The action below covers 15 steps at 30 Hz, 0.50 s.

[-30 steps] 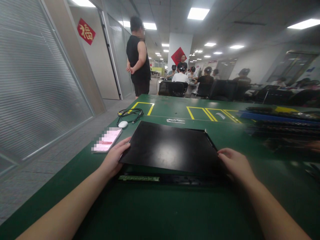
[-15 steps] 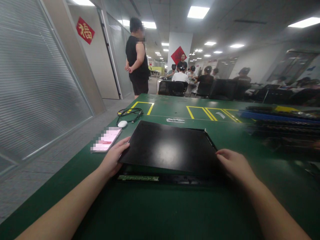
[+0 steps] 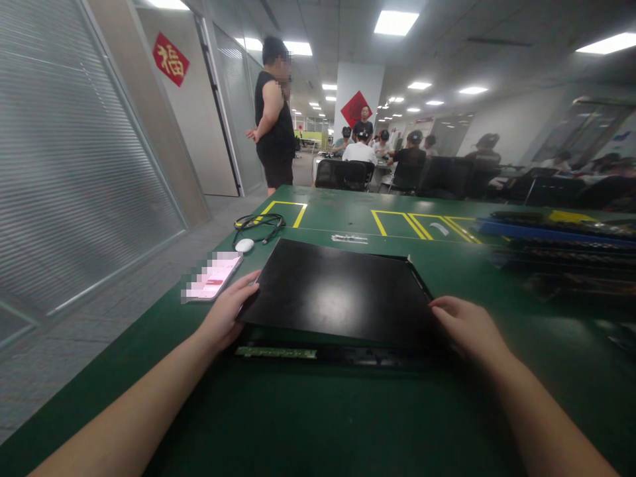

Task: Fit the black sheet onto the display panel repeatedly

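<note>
We see a flat black panel lying near the front edge of the green table, its near edge raised a little above a dark frame with a green strip beneath it. Our left hand grips the panel's left edge, fingers curled along it; our right hand rests at the right near corner, fingers bent against the edge. A phone lies just left of the panel, with a white mouse and a coiled black cable beyond. A person in black stands past the table's far end.
</note>
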Each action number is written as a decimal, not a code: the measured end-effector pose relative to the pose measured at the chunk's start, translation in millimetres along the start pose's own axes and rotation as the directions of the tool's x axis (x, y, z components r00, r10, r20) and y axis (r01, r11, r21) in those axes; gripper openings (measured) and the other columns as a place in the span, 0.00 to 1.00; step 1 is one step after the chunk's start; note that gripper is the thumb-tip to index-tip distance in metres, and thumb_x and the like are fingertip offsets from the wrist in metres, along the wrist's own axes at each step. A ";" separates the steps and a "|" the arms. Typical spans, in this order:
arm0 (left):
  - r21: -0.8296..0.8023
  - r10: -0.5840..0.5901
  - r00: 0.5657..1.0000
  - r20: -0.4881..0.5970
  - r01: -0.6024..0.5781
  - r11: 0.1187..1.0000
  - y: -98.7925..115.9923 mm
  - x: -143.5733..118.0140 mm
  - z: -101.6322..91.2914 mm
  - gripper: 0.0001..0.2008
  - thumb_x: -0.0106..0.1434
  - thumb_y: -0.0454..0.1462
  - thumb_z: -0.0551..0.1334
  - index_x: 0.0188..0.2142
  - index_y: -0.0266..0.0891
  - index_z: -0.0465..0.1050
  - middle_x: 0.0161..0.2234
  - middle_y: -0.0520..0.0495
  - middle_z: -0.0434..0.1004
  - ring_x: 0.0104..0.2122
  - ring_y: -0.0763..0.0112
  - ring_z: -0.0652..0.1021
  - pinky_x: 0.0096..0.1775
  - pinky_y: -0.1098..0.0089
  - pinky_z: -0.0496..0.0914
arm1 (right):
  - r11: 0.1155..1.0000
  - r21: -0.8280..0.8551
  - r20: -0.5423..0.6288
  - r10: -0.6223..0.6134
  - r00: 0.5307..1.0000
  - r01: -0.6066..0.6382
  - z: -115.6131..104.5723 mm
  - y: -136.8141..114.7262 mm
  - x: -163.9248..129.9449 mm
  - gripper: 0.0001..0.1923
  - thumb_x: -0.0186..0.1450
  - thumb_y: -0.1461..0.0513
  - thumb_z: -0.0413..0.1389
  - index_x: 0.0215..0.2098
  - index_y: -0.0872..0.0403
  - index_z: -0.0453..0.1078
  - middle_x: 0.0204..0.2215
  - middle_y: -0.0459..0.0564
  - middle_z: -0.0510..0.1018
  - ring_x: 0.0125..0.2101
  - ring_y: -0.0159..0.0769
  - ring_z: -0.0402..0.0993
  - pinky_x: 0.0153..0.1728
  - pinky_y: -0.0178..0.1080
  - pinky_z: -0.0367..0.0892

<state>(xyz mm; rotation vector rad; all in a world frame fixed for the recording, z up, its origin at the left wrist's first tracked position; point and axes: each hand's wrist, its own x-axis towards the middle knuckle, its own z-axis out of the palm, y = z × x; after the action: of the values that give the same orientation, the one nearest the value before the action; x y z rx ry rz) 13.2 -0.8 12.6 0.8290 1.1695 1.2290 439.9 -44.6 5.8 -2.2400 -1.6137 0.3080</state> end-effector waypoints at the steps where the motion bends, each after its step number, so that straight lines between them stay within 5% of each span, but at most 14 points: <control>1: -0.001 0.002 1.000 0.004 -0.002 1.000 -0.7 0.7 -0.7 0.23 0.62 0.28 0.60 0.57 0.37 0.70 0.38 0.45 0.84 0.34 0.67 0.83 0.30 0.76 0.74 | 1.000 0.003 0.001 -0.001 1.000 0.001 -0.2 -0.1 -0.1 0.16 0.61 0.54 0.51 0.38 0.48 0.78 0.35 0.47 0.83 0.36 0.41 0.77 0.33 0.39 0.64; 15: -0.001 0.003 1.000 -0.007 -0.003 1.000 -2.8 3.1 -1.7 0.21 0.62 0.28 0.59 0.55 0.37 0.71 0.38 0.46 0.84 0.33 0.67 0.83 0.28 0.76 0.74 | 0.999 0.009 -0.009 -0.035 0.999 0.035 1.0 2.9 2.0 0.17 0.60 0.53 0.51 0.37 0.48 0.79 0.33 0.48 0.83 0.35 0.42 0.77 0.33 0.40 0.65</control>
<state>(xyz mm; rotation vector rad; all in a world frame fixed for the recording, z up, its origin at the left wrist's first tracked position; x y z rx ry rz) 12.2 1.5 8.9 0.8264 1.1735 1.2363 442.6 -43.4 3.7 -2.2007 -1.6418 0.2960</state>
